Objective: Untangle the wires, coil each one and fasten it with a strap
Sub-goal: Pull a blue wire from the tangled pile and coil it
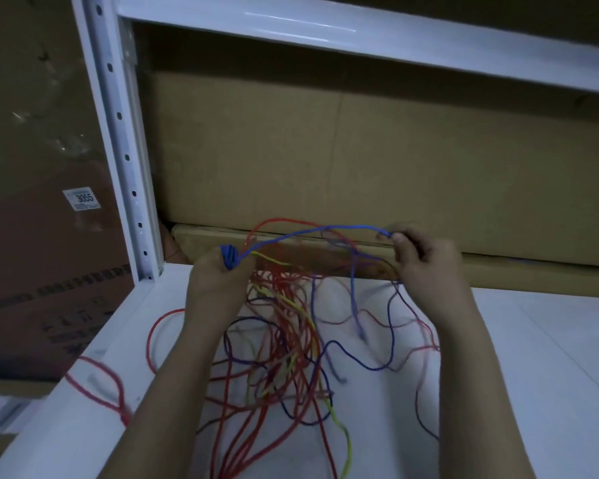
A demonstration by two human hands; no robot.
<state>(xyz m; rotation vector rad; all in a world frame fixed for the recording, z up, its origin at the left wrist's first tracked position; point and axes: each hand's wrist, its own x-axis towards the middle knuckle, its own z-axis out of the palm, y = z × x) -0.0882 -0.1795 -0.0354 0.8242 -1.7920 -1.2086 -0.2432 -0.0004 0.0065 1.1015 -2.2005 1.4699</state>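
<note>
A tangle of red, blue and yellow wires lies on the white shelf between my forearms. My left hand grips a small bunch of coiled blue wire above the heap. From that bunch a blue wire arcs across to my right hand, which pinches it between thumb and fingers at about the same height. Other strands of blue wire hang down from my right hand into the tangle. No strap can be seen.
A white metal upright with holes stands at the left and a white beam runs above. Cardboard boxes fill the back of the shelf. A red wire loop hangs over the shelf's left edge.
</note>
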